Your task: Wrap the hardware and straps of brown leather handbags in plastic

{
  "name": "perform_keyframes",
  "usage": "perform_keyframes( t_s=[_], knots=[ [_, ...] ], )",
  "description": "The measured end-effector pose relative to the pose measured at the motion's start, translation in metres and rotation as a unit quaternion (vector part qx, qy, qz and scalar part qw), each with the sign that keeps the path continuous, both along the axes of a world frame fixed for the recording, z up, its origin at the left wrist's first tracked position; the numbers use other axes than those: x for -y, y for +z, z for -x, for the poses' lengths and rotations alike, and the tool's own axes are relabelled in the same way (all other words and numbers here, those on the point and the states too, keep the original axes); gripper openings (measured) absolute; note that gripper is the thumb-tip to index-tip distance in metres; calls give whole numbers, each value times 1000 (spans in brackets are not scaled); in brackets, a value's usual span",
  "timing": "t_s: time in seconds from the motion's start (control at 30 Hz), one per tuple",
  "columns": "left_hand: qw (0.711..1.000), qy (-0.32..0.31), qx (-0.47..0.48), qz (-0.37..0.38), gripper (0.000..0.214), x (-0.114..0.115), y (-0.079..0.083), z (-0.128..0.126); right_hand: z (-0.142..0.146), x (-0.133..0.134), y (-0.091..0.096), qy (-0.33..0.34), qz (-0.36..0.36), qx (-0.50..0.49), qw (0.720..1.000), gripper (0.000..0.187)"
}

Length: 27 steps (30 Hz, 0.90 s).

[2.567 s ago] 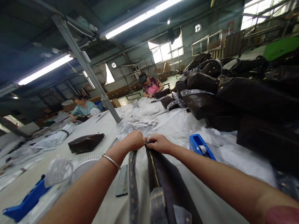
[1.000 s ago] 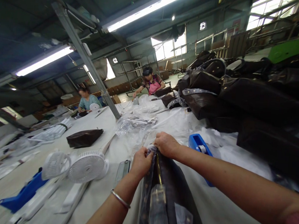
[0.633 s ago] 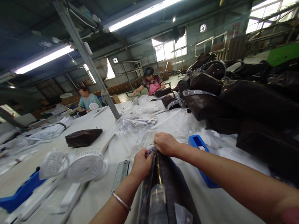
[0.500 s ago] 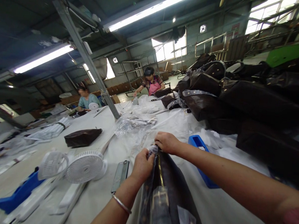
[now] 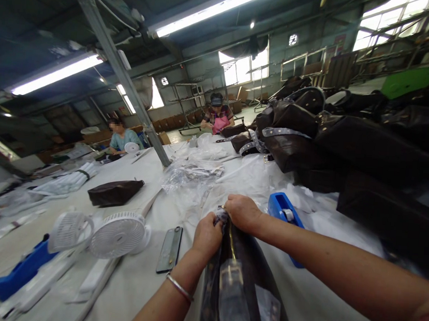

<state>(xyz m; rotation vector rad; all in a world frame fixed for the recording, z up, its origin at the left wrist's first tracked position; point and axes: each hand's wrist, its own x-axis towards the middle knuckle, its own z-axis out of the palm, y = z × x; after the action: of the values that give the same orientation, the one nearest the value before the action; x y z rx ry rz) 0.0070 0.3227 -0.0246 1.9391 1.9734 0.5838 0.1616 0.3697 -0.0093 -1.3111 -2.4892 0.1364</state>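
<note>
A dark brown bag (image 5: pixel 243 278) with a gold zipper lies on the white table in front of me, partly wrapped in clear plastic. My left hand (image 5: pixel 207 236) is closed on the bag's top left edge near the zipper end. My right hand (image 5: pixel 243 211) is closed on the same end from the right, fingers pinched at the tip. A strap with a plastic-covered buckle (image 5: pixel 231 278) runs down the bag's middle.
A blue tape dispenser (image 5: pixel 283 212) sits right of my hands. A phone (image 5: pixel 170 249), two white fans (image 5: pixel 117 233) and a blue tray (image 5: pixel 14 273) lie left. A pile of dark bags (image 5: pixel 346 139) fills the right. Loose plastic sleeves (image 5: pixel 194 174) lie beyond. Two other people work at the far end.
My left hand has drawn back from the bag's far tip and shifted onto its left edge. The strap is no longer stretched out to the left. Both hands stay pinched at the zipper end.
</note>
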Motion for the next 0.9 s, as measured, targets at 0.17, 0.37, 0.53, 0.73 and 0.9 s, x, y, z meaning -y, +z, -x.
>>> perform_keyframes(
  t_s=[0.17,0.37,0.53,0.73,0.9],
  knots=[
    [1000,6,-4,0,14,3,0,-1,3,5,-2,2,-21,15,1000,22],
    [1000,2,6,-2,15,4,1,1,0,-6,-9,32,-34,24,999,21],
    [1000,-12,27,-2,16,1,-1,4,0,-13,-10,41,-32,19,998,19],
    [997,-44,63,-3,18,3,2,5,0,-28,-2,-10,-14,-17,1000,19],
    [992,-64,105,12,20,10,14,14,-14,-50,4,-12,34,-47,998,18]
  ],
)
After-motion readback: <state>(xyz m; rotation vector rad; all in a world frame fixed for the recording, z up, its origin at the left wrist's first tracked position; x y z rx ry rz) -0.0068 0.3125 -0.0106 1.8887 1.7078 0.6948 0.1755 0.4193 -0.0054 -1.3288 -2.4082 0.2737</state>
